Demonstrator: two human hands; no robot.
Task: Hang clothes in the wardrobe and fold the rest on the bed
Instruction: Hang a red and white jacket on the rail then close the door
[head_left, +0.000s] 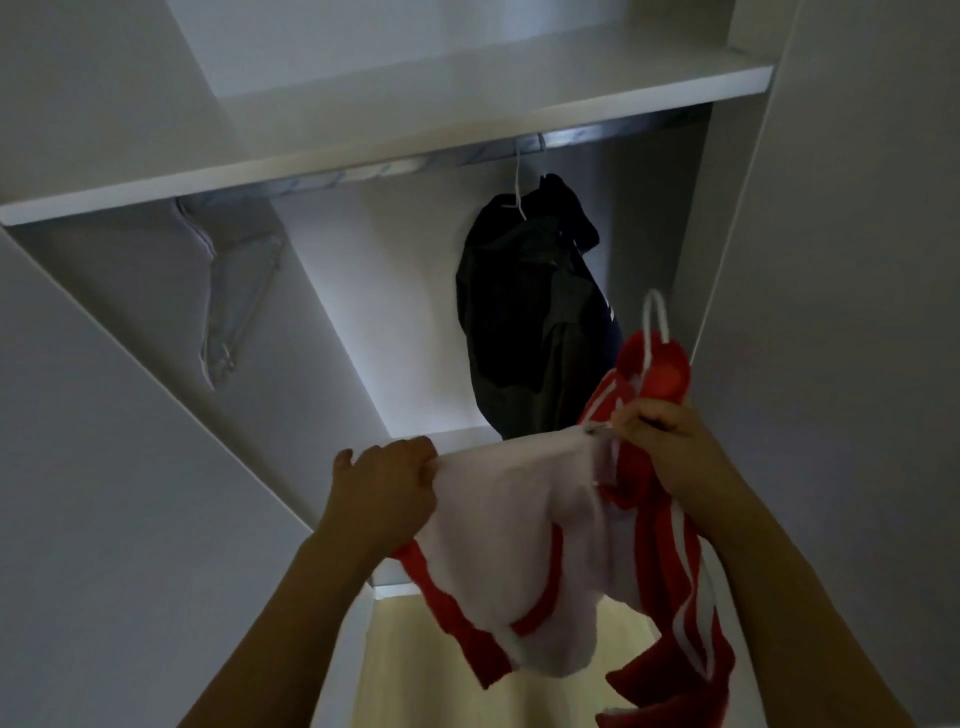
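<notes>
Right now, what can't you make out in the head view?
- Hanger body: only its white hook shows; the red-and-white garment covers the rest.
- Right hand fingertips: buried in fabric.
- Dark garment: too dim to tell its type.
- Rail: left end hidden behind the shelf.

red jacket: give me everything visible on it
The red jacket looks like soft knit fabric with white stripes and a pale fleecy lining turned outward. It hangs crumpled and partly inside out, low in front of the open wardrobe, below the dark garment. The left hand grips the lining's edge; the right hand pinches near the collar, where a white hanger hook sticks up. It is not yet on the rail.
</notes>
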